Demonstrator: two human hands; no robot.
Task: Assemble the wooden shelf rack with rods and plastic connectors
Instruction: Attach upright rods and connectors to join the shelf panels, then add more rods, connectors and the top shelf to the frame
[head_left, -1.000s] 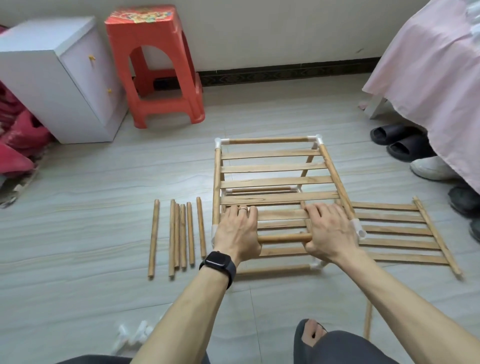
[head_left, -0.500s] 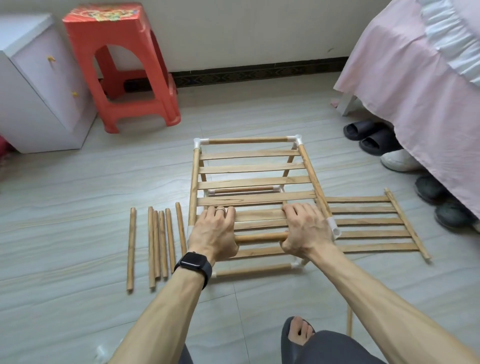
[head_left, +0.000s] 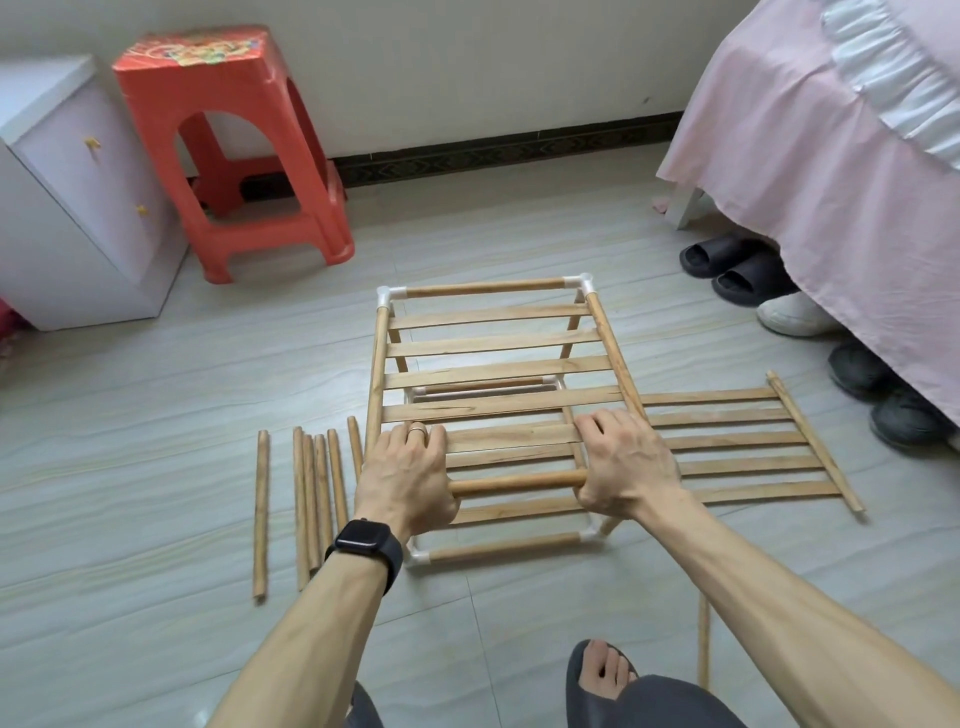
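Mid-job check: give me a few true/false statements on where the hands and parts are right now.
1. The left hand and right hand hold the same rod at the near edge of the rack. True.
2. The row of loose rods lies to the rack's right. False: it lies to its left.
3. A spare slatted panel lies flat to the rack's right. True.
4. The watch is on the right wrist. False: it is on the left wrist.
5. The stool is blue. False: it is red.
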